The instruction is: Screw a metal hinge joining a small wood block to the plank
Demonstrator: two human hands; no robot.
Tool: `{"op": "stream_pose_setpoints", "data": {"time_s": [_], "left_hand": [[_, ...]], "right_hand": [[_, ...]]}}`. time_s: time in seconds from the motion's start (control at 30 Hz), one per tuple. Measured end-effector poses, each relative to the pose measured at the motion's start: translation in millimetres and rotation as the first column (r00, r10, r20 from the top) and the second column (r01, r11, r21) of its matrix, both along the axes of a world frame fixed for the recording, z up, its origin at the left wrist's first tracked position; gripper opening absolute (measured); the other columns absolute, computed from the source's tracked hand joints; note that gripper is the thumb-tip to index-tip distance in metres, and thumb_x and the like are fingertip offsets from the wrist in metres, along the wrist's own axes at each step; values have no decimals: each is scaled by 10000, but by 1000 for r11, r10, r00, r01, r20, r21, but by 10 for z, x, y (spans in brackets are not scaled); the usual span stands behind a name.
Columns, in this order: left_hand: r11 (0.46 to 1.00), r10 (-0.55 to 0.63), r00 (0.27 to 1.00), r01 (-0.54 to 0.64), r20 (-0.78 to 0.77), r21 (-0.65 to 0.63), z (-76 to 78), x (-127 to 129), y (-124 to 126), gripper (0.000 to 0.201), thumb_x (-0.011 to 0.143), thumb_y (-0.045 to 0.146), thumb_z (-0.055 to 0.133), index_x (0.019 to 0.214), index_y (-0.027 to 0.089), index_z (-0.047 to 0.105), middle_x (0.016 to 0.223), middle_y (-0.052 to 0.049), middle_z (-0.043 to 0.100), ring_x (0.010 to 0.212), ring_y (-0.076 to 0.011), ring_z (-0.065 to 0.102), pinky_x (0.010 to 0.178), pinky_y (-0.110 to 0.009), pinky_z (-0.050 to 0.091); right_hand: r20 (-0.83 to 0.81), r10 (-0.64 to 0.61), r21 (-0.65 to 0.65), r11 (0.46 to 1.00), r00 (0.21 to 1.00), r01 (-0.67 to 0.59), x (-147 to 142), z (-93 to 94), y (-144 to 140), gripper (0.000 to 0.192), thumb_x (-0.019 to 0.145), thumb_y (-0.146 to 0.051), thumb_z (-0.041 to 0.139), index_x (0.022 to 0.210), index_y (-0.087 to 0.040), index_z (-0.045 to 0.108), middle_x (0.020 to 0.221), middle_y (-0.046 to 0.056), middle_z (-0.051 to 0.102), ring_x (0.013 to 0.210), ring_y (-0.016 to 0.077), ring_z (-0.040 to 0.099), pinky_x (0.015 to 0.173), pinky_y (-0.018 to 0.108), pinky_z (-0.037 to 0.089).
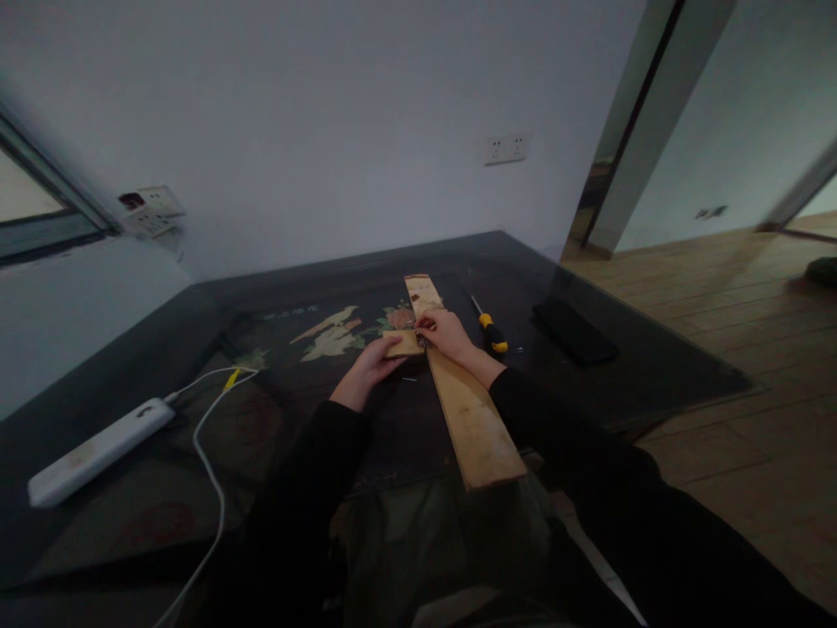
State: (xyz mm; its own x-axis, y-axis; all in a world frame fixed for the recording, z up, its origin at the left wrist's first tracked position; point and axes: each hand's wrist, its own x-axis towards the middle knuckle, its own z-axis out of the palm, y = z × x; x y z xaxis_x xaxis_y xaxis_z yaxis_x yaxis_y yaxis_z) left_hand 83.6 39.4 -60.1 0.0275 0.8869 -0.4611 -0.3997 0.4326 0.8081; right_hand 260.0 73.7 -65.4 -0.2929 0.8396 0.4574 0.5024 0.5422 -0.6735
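Plank [467, 410] runs lengthwise away from person, small block [402, 343] crosswise.

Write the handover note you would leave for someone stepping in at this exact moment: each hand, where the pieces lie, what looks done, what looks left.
Left hand: holds the small wood block against the long plank, which lies on the dark glass table, its near end past the edge.
Right hand: fingertips pinched at the joint between block and plank; whatever they hold is too small to tell.
Yellow-handled screwdriver: lying unused right of the plank.
Done: block placed against plank.
Left: fastening probably remains; no finished fixing is visible.
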Motion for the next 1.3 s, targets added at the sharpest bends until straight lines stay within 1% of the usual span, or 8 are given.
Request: {"op": "stream_pose_setpoints", "data": {"time_s": [0.1, 0.23, 0.37, 0.63, 0.8, 1.03, 1.23, 1.3], "left_hand": [[1000, -23, 1000, 23, 2, 11, -11, 0, -5, 226, 893, 54, 608, 1104, 134, 627, 892, -77, 697, 768, -157, 686, 660, -229, 586], [999, -28, 1000, 28, -3, 31, -17, 4, -11, 267, 868, 42, 633, 1117, 139, 630, 934, -94, 699, 794, -167, 696, 681, -247, 601], [999, -33, 999, 33, 5, 43, -18, 12, -18, 292, 884, 31, 584, 1146, 152, 632, 923, -85, 710, 784, -163, 697, 677, -243, 605], [999, -24, 1000, 23, 13, 28, -17, 29, -14, 255, 889, 26, 562, 1107, 124, 652, 899, -82, 722, 742, -148, 695, 672, -225, 579], [999, -12, 1000, 12, 11, 37, -9, 38, -22, 262, 905, 41, 550, 1135, 121, 644, 890, -83, 721, 739, -147, 695, 669, -221, 582], [1000, -10, 1000, 10, -8, 21, 8, 42, -33, 342, 876, 41, 593, 1212, 106, 614, 890, -81, 718, 719, -144, 692, 656, -215, 584], [1000, -16, 1000, 15, 6, 26, -20, 47, -4, 341, 913, 38, 524, 1234, 110, 610, 893, -89, 722, 738, -148, 697, 672, -221, 591], [997, -41, 999, 40, 7, 67, -36, 42, 8, 351, 912, 32, 510, 1243, 109, 602, 903, -95, 723, 756, -155, 705, 680, -231, 597]], "right_hand": [[12, -5, 6, 1000, 1000, 4, 6, -5, -3, 136, 795, -85, 661, 877, -167, 733, 879, 57, 756, 774, 166, 677, 754, 288, 508], [42, -14, 24, 1000, 999, 13, 12, 20, -33, 128, 799, -98, 670, 876, -173, 740, 890, 58, 756, 796, 173, 673, 770, 296, 502], [54, -39, 36, 999, 998, 37, 8, 42, -61, 143, 796, -96, 681, 889, -178, 755, 925, 70, 759, 845, 187, 678, 798, 307, 498], [44, -21, 12, 1000, 999, 21, 9, 7, -37, 164, 815, -107, 660, 915, -193, 757, 940, 55, 768, 882, 183, 693, 816, 300, 510], [37, -22, 24, 999, 999, 21, 6, -16, -30, 161, 814, -111, 661, 914, -190, 760, 946, 57, 769, 862, 177, 692, 804, 294, 510], [45, -49, 15, 999, 998, 48, 2, 7, -41, 157, 805, -112, 667, 887, -207, 762, 927, 44, 767, 858, 172, 686, 808, 291, 510], [78, -48, 31, 998, 996, 45, 2, 51, -55, 169, 799, -99, 667, 894, -200, 763, 925, 58, 766, 865, 188, 689, 818, 305, 503], [78, -46, 24, 999, 996, 45, 4, 52, -59, 178, 798, -95, 664, 909, -192, 762, 934, 66, 764, 858, 189, 686, 812, 306, 503]]}}
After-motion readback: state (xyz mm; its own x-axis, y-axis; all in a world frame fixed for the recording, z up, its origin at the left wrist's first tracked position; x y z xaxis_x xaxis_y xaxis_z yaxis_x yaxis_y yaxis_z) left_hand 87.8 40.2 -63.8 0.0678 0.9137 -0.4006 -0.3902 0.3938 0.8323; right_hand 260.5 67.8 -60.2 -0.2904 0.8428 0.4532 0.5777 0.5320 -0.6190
